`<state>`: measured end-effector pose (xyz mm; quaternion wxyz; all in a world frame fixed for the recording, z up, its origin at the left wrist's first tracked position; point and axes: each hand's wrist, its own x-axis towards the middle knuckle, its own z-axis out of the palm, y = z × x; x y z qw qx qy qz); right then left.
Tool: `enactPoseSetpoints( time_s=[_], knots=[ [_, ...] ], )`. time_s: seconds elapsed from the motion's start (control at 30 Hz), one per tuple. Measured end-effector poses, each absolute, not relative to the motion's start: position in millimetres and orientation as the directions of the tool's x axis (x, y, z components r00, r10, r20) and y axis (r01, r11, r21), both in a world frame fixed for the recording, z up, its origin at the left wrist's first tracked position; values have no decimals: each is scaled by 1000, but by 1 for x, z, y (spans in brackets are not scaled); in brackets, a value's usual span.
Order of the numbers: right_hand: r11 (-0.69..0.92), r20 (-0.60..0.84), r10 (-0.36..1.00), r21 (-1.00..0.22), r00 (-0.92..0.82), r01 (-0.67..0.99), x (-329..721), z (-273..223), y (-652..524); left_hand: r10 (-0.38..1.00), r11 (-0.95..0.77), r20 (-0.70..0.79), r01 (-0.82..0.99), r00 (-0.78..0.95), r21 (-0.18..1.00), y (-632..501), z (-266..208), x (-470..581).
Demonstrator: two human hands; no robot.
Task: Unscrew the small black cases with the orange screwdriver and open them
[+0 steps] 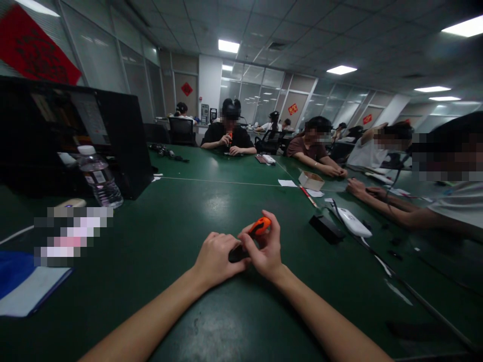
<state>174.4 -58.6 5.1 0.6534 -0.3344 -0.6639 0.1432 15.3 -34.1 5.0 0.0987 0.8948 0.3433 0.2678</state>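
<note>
My left hand (221, 256) is closed around a dark, oblong object (237, 253) above the middle of the table. Close against it, my right hand (266, 251) grips an orange-and-black handle (261, 225) between thumb and fingers, its rounded orange end pointing up and to the right. Fingers cover much of both pieces, so I cannot tell whether they are joined or what tool the handle belongs to. My hands touch or nearly touch each other.
The green table (211, 201) holds a water bottle (98, 176) by a black cabinet (121, 141) at left. To the right are a black box (326, 229), a white power strip (350, 222), cables and a small open carton (310, 180). Other people sit across and along the right.
</note>
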Motion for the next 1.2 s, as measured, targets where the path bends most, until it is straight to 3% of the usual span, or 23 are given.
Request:
enactPoseSetpoints(
  time_s=[0.1,0.3,0.63,0.77,0.93,1.2],
  knots=[
    [659,673,700,-738,240,146,187,15,-52,659,-752,422,548,623,366,-28,7,9],
    [591,567,695,-801,442,98,218,19,-40,708,-702,444,614,549,360,-21,4,6],
    [501,445,791,-865,419,-26,213,9,-35,655,-728,476,659,586,190,-19,-1,12],
    [384,289,874,-903,390,-191,216,0,-26,644,-731,485,664,592,160,-18,-1,12],
    [53,-49,974,-901,223,-431,213,-13,-18,625,-758,479,627,616,181,-17,-1,10],
    [-29,-143,971,-869,194,-493,214,-14,-15,615,-788,443,527,653,318,-8,3,-2]
  ],
)
